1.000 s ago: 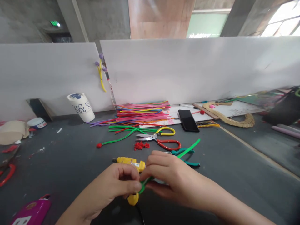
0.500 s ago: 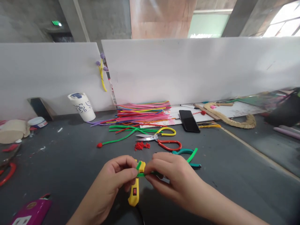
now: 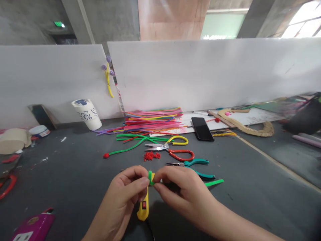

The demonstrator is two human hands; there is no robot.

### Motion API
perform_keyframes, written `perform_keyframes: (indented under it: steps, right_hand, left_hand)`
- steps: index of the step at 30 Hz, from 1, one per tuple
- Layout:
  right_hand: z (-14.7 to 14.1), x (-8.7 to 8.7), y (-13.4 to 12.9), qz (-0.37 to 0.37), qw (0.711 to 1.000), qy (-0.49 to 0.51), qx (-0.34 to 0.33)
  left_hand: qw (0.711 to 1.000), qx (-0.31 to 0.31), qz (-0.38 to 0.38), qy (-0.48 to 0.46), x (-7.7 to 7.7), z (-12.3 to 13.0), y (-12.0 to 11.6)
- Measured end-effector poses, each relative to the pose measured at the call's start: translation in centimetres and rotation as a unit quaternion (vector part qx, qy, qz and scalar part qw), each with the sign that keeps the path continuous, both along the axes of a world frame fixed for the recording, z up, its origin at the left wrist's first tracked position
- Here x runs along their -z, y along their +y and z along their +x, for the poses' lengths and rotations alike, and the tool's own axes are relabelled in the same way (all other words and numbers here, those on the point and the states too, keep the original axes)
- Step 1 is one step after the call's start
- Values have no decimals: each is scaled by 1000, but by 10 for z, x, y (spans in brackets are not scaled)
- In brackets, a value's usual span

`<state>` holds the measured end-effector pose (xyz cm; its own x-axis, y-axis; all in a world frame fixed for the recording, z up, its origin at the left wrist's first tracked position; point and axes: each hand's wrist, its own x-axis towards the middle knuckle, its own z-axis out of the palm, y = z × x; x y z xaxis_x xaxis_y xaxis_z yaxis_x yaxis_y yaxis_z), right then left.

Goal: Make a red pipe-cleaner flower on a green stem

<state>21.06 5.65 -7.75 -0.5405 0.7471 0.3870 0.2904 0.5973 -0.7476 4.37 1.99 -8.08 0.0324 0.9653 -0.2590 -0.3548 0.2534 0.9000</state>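
Note:
A green pipe cleaner (image 3: pixel 214 183) is pinched between the fingertips of both hands, bent upward at its left end, with its other end poking out past the right hand. My left hand (image 3: pixel 127 189) grips the bent end. Close beside it, my right hand (image 3: pixel 180 187) is closed on the same stem. Under the hands lies a yellow glue gun (image 3: pixel 143 209) with a red switch, partly hidden. Just beyond are teal-handled pliers (image 3: pixel 198 161), scissors (image 3: pixel 167 147) with one yellow and one red handle, and a small pile of red bits (image 3: pixel 151 156).
A bundle of coloured pipe cleaners (image 3: pixel 152 120) lies at the back, near a black phone (image 3: pixel 202 129). A green stem with a red tip (image 3: pixel 106 155) rests left of the scissors. A white cup (image 3: pixel 87 115) stands by the white partition (image 3: pixel 200 73). A purple box (image 3: pixel 35 226) sits front left.
The free end of the green pipe cleaner has swung down and outward to the right, uncovering the pliers. Its bent left end now stands more upright. Both hands stay nearly in place.

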Motion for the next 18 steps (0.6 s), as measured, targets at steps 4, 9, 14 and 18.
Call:
perform_keyframes:
  steps: [4,9,14,18]
  right_hand:
    - [-2,2,-1,-4,1000,2,-2]
    - [-3,3,-3,14,1000,-7,-5]
    - [-2,7,-2,133,990,-43,16]
    - [-4,11,1,209,976,-53,32]
  left_hand:
    - [999,16,20,42,-1,-1,1]
    - [993,5,55,106,-2,2,2]
    - [998,-13,-13,64,2,4,4]
    - [999,-3,-34,30,7,5,6]
